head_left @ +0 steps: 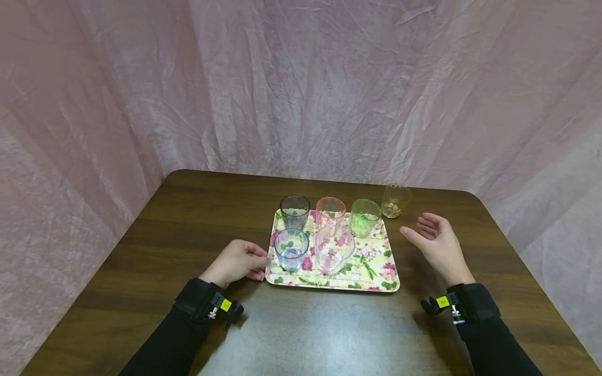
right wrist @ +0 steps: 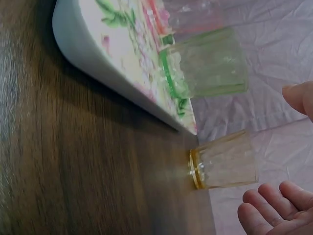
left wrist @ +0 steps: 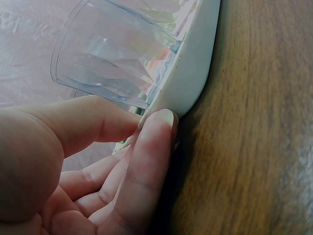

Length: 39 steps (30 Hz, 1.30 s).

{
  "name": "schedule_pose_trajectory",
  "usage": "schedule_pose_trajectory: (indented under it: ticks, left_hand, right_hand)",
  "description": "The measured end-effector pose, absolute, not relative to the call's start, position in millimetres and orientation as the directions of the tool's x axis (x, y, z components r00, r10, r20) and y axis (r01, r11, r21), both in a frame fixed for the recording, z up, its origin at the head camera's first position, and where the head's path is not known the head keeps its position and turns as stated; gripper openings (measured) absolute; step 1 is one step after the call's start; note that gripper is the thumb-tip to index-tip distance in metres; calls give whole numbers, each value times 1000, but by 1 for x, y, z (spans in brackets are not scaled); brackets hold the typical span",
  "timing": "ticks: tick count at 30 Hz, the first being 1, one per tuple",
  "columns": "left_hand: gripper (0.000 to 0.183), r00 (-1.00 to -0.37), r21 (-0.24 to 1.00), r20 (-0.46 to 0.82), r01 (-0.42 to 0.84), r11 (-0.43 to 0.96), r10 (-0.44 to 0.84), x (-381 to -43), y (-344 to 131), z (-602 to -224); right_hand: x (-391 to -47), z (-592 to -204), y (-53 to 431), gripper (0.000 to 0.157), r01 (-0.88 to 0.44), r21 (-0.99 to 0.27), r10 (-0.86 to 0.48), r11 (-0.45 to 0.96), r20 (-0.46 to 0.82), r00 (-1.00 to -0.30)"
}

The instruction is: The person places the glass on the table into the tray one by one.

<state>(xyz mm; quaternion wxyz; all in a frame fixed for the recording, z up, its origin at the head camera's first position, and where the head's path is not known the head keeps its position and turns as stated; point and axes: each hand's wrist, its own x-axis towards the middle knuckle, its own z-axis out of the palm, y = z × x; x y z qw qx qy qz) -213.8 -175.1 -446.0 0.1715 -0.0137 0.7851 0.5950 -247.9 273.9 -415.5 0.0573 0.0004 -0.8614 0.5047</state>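
Note:
A floral tray [head_left: 371, 284] lies on the table with several tinted glasses on it. My left hand [head_left: 239, 262] pinches the tray's left rim between thumb and fingers, as the left wrist view shows close up. Nearest to that hand stands a blue glass [head_left: 291, 250], with a clear pinkish glass [head_left: 334, 253] beside it. Along the back of the tray are a dark grey glass [head_left: 295, 211], a red-tinted glass [head_left: 331, 211] and a green glass [head_left: 364, 218]. A yellow glass [head_left: 395, 201] stands on the table past the tray's back right corner. My right hand [head_left: 439, 245], fingers relaxed and holding nothing, is right of the tray.
The brown wooden table [head_left: 188, 219] has rounded back corners. Pinkish draped cloth [head_left: 301, 94] hangs behind it and at both sides. The yellow glass stands close to the table's back edge.

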Motion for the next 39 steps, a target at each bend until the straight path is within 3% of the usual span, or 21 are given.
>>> schedule_pose_trajectory:
  ticks: [39]
  left_hand:
    - [14, -939, 925, -293, -231, 301, 182, -214, -175, -445]
  right_hand:
    - [-301, -435, 282, 102, -15, -865, 102, 501, 76, -992]
